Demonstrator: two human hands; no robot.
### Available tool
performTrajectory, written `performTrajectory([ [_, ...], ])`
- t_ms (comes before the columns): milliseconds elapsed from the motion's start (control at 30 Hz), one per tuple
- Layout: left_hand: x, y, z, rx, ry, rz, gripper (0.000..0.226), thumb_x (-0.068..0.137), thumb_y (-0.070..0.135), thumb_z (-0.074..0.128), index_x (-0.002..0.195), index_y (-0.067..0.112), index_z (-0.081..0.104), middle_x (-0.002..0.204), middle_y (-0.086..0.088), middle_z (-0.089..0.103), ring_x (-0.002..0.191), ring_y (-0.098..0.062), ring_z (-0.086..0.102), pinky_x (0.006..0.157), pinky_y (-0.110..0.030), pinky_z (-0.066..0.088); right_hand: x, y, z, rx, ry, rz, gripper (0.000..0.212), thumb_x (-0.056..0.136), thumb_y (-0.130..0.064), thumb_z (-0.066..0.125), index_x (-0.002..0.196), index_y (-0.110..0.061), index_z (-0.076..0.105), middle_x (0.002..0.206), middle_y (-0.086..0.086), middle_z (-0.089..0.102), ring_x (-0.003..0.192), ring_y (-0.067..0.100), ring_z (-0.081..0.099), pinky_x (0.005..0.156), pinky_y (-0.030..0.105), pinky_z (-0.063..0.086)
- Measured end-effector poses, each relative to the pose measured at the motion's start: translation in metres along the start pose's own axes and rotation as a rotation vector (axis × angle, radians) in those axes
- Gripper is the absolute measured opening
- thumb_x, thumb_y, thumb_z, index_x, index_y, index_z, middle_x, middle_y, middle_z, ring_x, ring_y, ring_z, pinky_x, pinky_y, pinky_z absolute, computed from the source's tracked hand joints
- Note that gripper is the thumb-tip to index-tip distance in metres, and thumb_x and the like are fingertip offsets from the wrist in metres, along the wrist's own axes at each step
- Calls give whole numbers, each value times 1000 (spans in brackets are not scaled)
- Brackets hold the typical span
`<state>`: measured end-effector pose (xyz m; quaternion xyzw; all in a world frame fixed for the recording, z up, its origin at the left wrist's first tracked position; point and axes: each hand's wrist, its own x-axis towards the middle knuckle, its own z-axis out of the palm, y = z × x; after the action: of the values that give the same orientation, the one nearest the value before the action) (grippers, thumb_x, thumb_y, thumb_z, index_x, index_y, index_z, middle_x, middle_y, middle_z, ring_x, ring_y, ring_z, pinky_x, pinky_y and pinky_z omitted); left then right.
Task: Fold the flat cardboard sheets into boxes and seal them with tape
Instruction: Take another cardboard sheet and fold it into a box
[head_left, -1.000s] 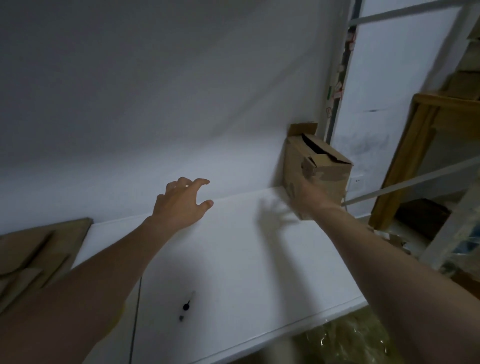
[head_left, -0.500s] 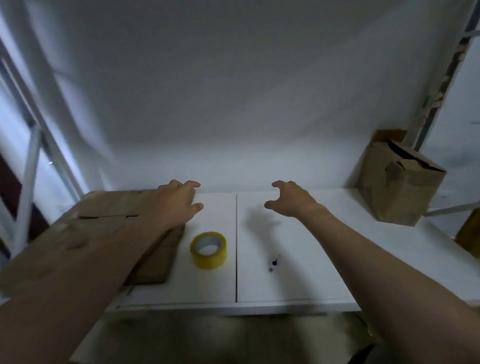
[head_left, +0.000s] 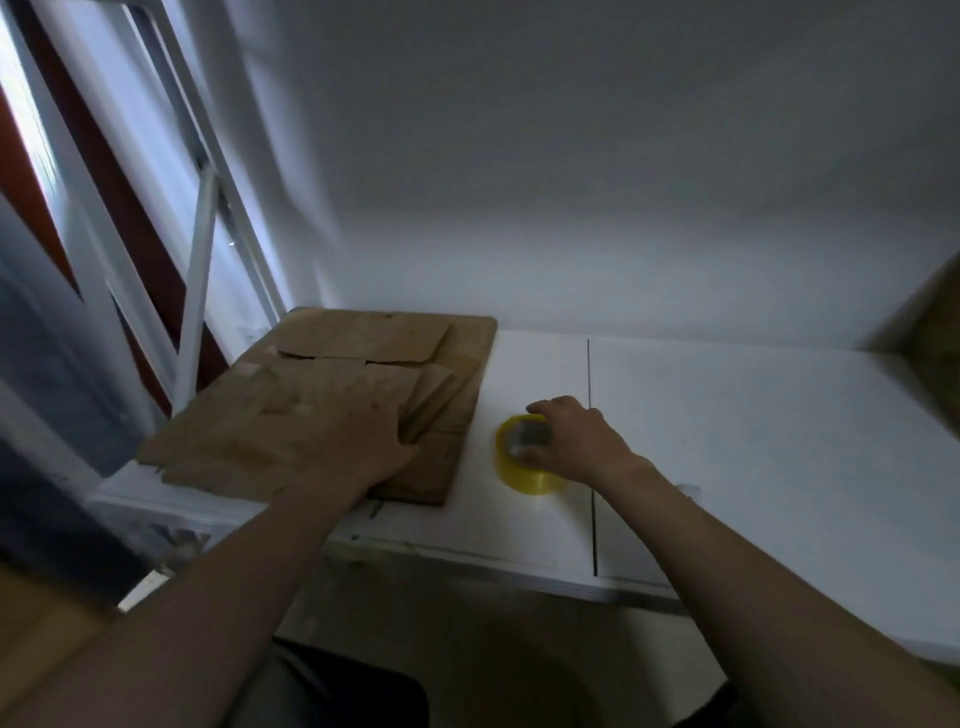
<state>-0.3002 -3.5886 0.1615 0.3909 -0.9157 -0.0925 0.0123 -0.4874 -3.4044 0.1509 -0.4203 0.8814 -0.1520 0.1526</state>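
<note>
A stack of flat brown cardboard sheets (head_left: 363, 353) lies at the left end of the white table (head_left: 753, 415). My left hand (head_left: 358, 441) rests palm down on the stack's near right part, its fingers blurred. A yellow tape roll (head_left: 524, 470) stands on the table just right of the stack. My right hand (head_left: 571, 439) is on top of the roll, fingers curled over its rim. A folded cardboard box (head_left: 930, 317) shows only as a brown edge at the far right.
A white wall rises behind the table. White metal frame bars (head_left: 197, 270) stand at the left, beside the stack. A thin seam (head_left: 589, 374) splits the table top to the right of the tape. The table's front edge runs across below my forearms.
The view has swung left, leaving the folded box at the frame's edge. My left hand came down onto the cardboard stack. My right hand moved left and down onto the tape roll.
</note>
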Motion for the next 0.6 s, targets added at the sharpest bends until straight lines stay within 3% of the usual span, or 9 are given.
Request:
performTrajectory([
  [167, 19, -13, 23, -92, 9, -98, 82, 95, 38, 64, 158, 14, 17, 157, -18, 30, 138, -39, 37, 106, -47, 38, 23, -14, 23, -83, -6, -42, 81, 84, -55, 72, 153, -37, 34, 162, -1, 26, 142, 39, 28, 109, 56, 38],
  [400, 31, -34, 31, -147, 35, -176, 72, 94, 29, 67, 152, 9, 29, 141, -20, 49, 123, -39, 52, 95, -45, 45, 37, -7, 26, -56, -67, 3, 84, 86, -51, 70, 156, -39, 26, 154, 2, 37, 140, 37, 32, 105, 55, 41],
  [533, 33, -39, 23, -223, 61, -188, 86, 89, 31, 74, 156, 9, 26, 142, -20, 49, 126, -39, 50, 95, -42, 42, 39, 4, 18, -241, 44, 138, 78, 88, -43, 63, 155, -38, 22, 157, 1, 36, 145, 43, 25, 113, 66, 24],
  [600, 32, -37, 18, -241, 91, -176, 79, 86, 31, 76, 150, 7, 36, 138, -19, 50, 122, -37, 51, 88, -36, 38, 39, 8, 16, -292, 88, 142, 78, 91, -38, 60, 157, -36, 18, 161, 0, 30, 150, 45, 14, 114, 70, 17],
])
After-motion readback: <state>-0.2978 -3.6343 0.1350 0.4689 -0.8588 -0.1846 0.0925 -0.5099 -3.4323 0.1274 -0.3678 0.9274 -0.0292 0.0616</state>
